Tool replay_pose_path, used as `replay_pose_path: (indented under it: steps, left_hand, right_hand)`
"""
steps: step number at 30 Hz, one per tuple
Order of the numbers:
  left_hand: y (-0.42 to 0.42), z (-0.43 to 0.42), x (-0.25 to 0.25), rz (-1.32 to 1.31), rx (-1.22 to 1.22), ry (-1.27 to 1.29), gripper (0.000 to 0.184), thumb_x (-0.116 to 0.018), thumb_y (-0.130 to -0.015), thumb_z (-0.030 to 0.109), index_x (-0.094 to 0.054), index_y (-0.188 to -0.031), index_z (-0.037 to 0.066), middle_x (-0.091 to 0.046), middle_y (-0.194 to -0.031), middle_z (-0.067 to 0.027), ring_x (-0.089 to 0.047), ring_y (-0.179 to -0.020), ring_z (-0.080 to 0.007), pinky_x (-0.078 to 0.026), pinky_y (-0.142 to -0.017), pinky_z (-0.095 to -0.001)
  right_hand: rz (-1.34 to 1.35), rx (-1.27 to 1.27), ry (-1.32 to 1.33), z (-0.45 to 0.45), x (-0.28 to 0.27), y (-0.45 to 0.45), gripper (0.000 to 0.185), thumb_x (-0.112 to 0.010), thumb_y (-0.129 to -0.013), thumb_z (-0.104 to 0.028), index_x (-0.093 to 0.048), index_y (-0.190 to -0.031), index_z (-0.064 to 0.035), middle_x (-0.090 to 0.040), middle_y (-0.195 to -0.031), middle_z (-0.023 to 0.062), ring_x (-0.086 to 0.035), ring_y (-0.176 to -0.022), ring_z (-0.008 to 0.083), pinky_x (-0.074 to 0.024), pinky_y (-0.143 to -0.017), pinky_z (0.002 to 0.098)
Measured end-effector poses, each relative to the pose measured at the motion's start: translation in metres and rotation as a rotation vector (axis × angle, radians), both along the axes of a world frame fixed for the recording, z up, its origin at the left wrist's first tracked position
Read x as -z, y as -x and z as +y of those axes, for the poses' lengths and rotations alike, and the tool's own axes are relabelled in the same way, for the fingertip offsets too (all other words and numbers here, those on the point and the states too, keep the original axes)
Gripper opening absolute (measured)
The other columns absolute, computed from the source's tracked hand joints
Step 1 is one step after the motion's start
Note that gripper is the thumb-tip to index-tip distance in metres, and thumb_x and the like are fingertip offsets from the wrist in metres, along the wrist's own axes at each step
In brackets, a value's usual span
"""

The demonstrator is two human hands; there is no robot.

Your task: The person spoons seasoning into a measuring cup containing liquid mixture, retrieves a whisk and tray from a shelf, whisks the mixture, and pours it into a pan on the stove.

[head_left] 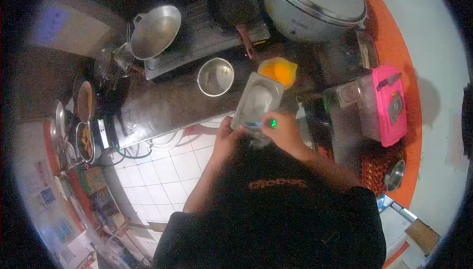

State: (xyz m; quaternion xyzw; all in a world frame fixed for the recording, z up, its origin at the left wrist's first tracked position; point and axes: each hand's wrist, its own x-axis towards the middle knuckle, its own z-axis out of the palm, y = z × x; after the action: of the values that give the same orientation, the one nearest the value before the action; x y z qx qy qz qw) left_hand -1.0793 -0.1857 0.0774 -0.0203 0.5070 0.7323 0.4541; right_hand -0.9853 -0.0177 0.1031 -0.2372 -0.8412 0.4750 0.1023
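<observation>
A rectangular metal container (241, 105) with a whitish layer inside is tilted in front of me at the counter's near edge. My left hand (226, 133) grips its near left corner, fingers wrapped round the rim. Over its near right end, my right hand (281, 127) is closed on a thin utensil (254, 123) with a light blue part; its full shape is hidden. A small green glow shows on that hand. Just beyond the container stands a bowl (292, 67) with bright yellow-orange contents. A round metal bowl (216, 93) sits to the left.
Behind is a stove (189, 54) bearing a wide metal pan (148, 37) and a dark frying pan (231, 8). A large lidded rice cooker (308, 17) stands at back right. A pink-lidded plastic box (390, 106) is at the right. Pans with food (84, 141) are far left.
</observation>
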Motion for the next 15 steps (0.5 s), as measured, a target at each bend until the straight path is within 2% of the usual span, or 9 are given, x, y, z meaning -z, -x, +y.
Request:
replay_pose_path:
  steps: [1,3,4,5,8,11,12,13,15]
  left_hand:
    - [-0.001,0.001,0.002,0.014,0.001,0.02,0.019,-0.054,-0.087,0.006,-0.044,-0.104,0.003,-0.057,-0.094,-0.0077,-0.054,-0.082,-0.0146,-0.046,-0.072,-0.0295]
    - [-0.003,0.004,0.003,0.055,-0.004,0.029,0.019,-0.054,-0.087,0.006,-0.044,-0.103,0.003,-0.057,-0.093,-0.0075,-0.054,-0.081,-0.0142,-0.046,-0.071,-0.0289]
    - [-0.004,0.006,0.003,0.096,-0.01,0.037,0.019,-0.054,-0.087,0.007,-0.044,-0.103,0.003,-0.057,-0.093,-0.0073,-0.054,-0.08,-0.0138,-0.045,-0.07,-0.0284]
    - [-0.005,0.008,0.004,0.098,-0.007,0.034,0.019,-0.054,-0.087,0.007,-0.044,-0.103,0.003,-0.057,-0.093,-0.0073,-0.054,-0.08,-0.0138,-0.045,-0.07,-0.0284]
    - [-0.007,0.014,0.006,0.054,-0.04,0.054,0.021,-0.054,-0.086,0.004,-0.044,-0.104,0.006,-0.058,-0.097,-0.0101,-0.058,-0.084,-0.0172,-0.048,-0.078,-0.0299]
    - [-0.004,0.016,0.015,0.075,-0.08,0.018,0.021,-0.054,-0.086,0.003,-0.044,-0.105,0.004,-0.058,-0.098,-0.011,-0.058,-0.088,-0.0185,-0.047,-0.082,-0.0321]
    - [-0.003,0.015,0.017,0.107,-0.101,0.056,0.02,-0.054,-0.086,0.004,-0.045,-0.104,0.003,-0.058,-0.098,-0.011,-0.058,-0.089,-0.0189,-0.047,-0.083,-0.0332]
    - [-0.002,0.015,0.019,0.14,-0.122,0.094,0.019,-0.054,-0.086,0.004,-0.045,-0.102,0.002,-0.058,-0.098,-0.0111,-0.058,-0.09,-0.0193,-0.047,-0.084,-0.0342]
    - [-0.001,0.021,0.006,0.185,-0.167,0.103,0.018,-0.055,-0.086,0.005,-0.046,-0.101,0.003,-0.058,-0.095,-0.0083,-0.056,-0.086,-0.0163,-0.046,-0.079,-0.0313]
  right_hand:
    - [-0.001,0.002,0.003,0.003,-0.001,-0.002,0.017,-0.072,-0.064,-0.016,-0.063,-0.076,-0.0088,-0.061,-0.071,0.011,-0.058,-0.078,0.0307,-0.0439,-0.072,0.0382]
    - [0.01,0.146,0.095,0.012,-0.01,-0.005,0.018,-0.073,-0.065,-0.016,-0.063,-0.077,-0.0069,-0.063,-0.071,0.0097,-0.061,-0.071,0.0251,-0.0459,-0.068,0.0345]
    - [-0.005,0.191,0.221,0.017,-0.012,-0.007,0.018,-0.073,-0.066,-0.014,-0.063,-0.078,-0.0045,-0.063,-0.07,0.0068,-0.06,-0.064,0.0177,-0.0463,-0.061,0.0305]
    - [-0.002,0.193,0.219,0.023,-0.009,-0.01,0.018,-0.073,-0.066,-0.014,-0.063,-0.078,-0.0045,-0.063,-0.07,0.0068,-0.06,-0.064,0.0177,-0.0463,-0.061,0.0305]
    - [0.054,0.354,0.735,0.036,-0.003,-0.014,0.019,-0.073,-0.068,-0.012,-0.063,-0.081,-0.0025,-0.06,-0.071,0.0018,-0.056,-0.061,0.0115,-0.0441,-0.055,0.0268]
    - [0.104,0.434,0.874,0.055,-0.015,-0.019,0.018,-0.07,-0.071,-0.008,-0.062,-0.086,-0.0043,-0.06,-0.078,0.0032,-0.054,-0.07,0.01,-0.0404,-0.057,0.0234]
    - [0.07,0.538,0.917,0.062,-0.009,-0.02,0.02,-0.073,-0.066,-0.008,-0.061,-0.08,-0.0017,-0.06,-0.073,0.0018,-0.055,-0.066,0.0108,-0.0433,-0.062,0.0247]
    - [0.075,0.535,0.914,0.073,-0.007,-0.023,0.02,-0.073,-0.066,-0.008,-0.061,-0.08,-0.0017,-0.06,-0.073,0.0018,-0.055,-0.066,0.0108,-0.0433,-0.062,0.0247]
    - [0.213,0.569,1.07,0.091,-0.015,-0.023,0.02,-0.073,-0.066,-0.008,-0.062,-0.081,-0.0018,-0.06,-0.074,0.0016,-0.055,-0.068,0.0116,-0.0428,-0.063,0.0252]
